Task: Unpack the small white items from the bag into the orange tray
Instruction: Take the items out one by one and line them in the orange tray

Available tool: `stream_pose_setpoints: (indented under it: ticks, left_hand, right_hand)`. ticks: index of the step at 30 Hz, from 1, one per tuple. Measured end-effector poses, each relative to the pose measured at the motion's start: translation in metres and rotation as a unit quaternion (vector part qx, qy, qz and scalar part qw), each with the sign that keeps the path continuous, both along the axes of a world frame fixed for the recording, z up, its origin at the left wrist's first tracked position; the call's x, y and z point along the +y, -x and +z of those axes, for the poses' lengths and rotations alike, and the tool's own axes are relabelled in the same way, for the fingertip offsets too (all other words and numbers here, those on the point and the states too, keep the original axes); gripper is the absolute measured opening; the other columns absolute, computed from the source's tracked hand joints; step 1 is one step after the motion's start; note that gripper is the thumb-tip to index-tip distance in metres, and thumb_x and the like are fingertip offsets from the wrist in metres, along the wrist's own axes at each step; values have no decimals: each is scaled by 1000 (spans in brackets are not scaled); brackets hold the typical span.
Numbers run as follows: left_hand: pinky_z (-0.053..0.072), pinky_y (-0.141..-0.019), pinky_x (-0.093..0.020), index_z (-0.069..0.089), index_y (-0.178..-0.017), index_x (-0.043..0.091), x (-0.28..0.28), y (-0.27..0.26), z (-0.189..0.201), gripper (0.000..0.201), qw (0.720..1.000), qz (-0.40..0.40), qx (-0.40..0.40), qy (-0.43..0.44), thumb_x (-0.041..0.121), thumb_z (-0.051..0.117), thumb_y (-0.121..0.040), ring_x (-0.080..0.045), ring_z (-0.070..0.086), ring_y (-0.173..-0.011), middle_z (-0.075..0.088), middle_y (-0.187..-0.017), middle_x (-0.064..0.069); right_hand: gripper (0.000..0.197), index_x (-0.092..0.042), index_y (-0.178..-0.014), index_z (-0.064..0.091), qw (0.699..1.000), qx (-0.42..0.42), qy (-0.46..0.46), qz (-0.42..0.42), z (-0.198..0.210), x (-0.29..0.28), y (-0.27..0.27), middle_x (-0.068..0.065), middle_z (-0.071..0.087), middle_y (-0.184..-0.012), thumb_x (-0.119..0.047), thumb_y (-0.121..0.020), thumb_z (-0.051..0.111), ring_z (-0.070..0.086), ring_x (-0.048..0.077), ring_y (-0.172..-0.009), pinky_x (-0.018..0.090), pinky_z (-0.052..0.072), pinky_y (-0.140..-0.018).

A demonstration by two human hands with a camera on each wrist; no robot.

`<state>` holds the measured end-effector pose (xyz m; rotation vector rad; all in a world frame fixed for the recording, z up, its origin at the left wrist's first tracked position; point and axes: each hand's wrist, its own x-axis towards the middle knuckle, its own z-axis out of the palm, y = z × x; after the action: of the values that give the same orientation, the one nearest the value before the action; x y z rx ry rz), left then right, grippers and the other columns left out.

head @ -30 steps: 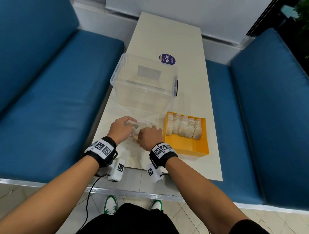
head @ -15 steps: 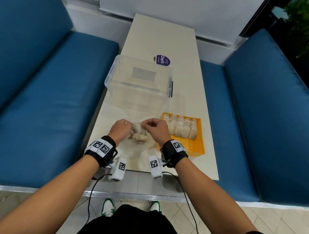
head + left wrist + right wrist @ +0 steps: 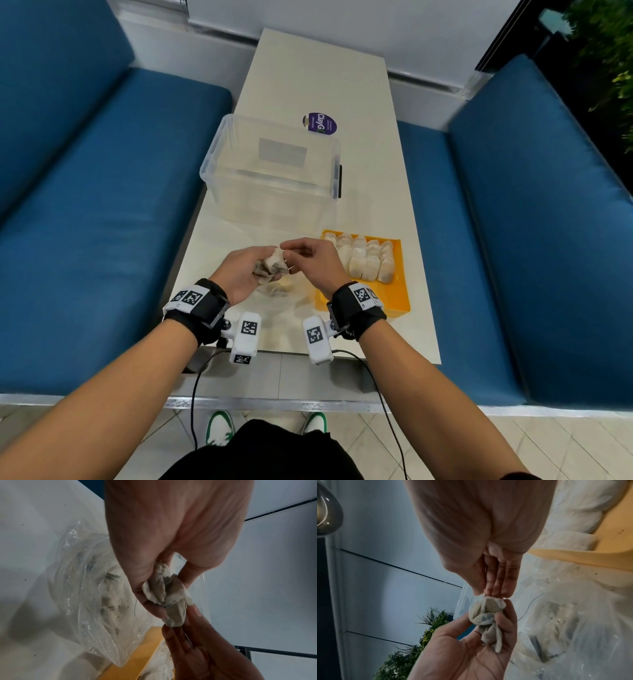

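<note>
Left hand (image 3: 239,274) cups a clump of white items (image 3: 270,267) above the bag (image 3: 277,301) | right hand (image 3: 310,262) fingertips pinch one off — likely for the tray (image 3: 399,294), just right.

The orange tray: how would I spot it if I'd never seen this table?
Look along the long pale table between the blue benches. Just nearer than the clear plastic box, by the right hand, sits the orange tray: the only brightly coloured container, lined with small white packets.
</note>
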<state>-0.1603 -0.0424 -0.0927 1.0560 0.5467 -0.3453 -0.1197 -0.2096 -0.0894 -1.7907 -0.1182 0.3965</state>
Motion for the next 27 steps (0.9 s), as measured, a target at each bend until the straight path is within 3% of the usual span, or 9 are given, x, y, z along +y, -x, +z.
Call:
stream_pose_setpoints:
  ticks: [3, 6, 10, 13, 16, 19, 23, 27]
  left_hand:
    - [62, -69, -32, 63, -116, -9, -1, 0, 3, 25, 1000, 12, 2, 10, 11, 63, -100, -24, 71, -71, 65, -104, -23]
    - [60, -78, -35, 67, -107, -7, -3, 1, 8, 19, 1000, 11, -6, 11, 10, 66, -97, -27, 71, -79, 67, -101, -21]
    - [63, -74, -35, 63, -116, -12, -3, 1, 8, 28, 999, 24, 10, 39, 10, 61, -100, -30, 68, -83, 67, -103, -23]
    - [64, -71, -37, 58, -125, -15, -1, -1, 6, 36, 996, 55, 29, 59, 9, 62, -98, -33, 69, -84, 66, -107, -26]
    - [62, -64, -36, 59, -117, -10, -2, -2, 4, 25, 995, 77, 34, 55, 8, 61, -99, -32, 67, -83, 65, -106, -26]
    - [60, -62, -36, 60, -111, -8, -4, -4, 3, 19, 995, 89, 34, 39, 7, 60, -100, -30, 68, -79, 64, -104, -24]
    - [50, -62, -33, 69, -113, -1, -7, -6, 2, 19, 996, 79, 38, 14, 8, 60, -100, -24, 69, -64, 69, -96, -21]
    - [40, -49, -27, 70, -100, -1, -10, -7, 4, 14, 995, 77, 69, -3, 7, 59, -96, -21, 44, -60, 59, -88, -18]
  right_hand:
    - [22, -5, -107, 75, 1000, -1, -6, -5, 4, -1, 1, 10, 72, -86, -15, -88, 78, 68, 17, -73, 29, 57, -68]
    - [30, -12, -104, 74, 1000, -14, 15, 6, 7, 4, 3, 5, 71, -87, -31, -83, 84, 66, 15, -73, 32, 58, -62]
    - [19, -10, -92, 76, 999, -35, 39, 11, 4, 7, 2, 9, 73, -82, -16, -78, 87, 68, 20, -68, 32, 57, -59]
    - [9, -16, -84, 75, 995, -65, 75, 12, 4, 9, 0, 5, 74, -80, -15, -81, 83, 71, 28, -72, 40, 61, -64]
    - [10, -25, -81, 71, 990, -92, 104, 12, 7, 11, 1, -4, 73, -82, -18, -85, 78, 71, 21, -75, 44, 62, -70]
    - [9, -23, -83, 70, 989, -113, 97, -6, 10, 10, 4, -6, 74, -85, -18, -86, 75, 71, 15, -79, 38, 61, -74]
    - [3, -11, -89, 69, 986, -149, 64, -34, 16, 4, 7, -1, 72, -86, -11, -89, 72, 67, 13, -79, 17, 52, -71]
    - [4, -6, -93, 66, 988, -144, 34, -31, 25, -5, 4, 6, 70, -79, -10, -93, 69, 68, 21, -68, 20, 53, -64]
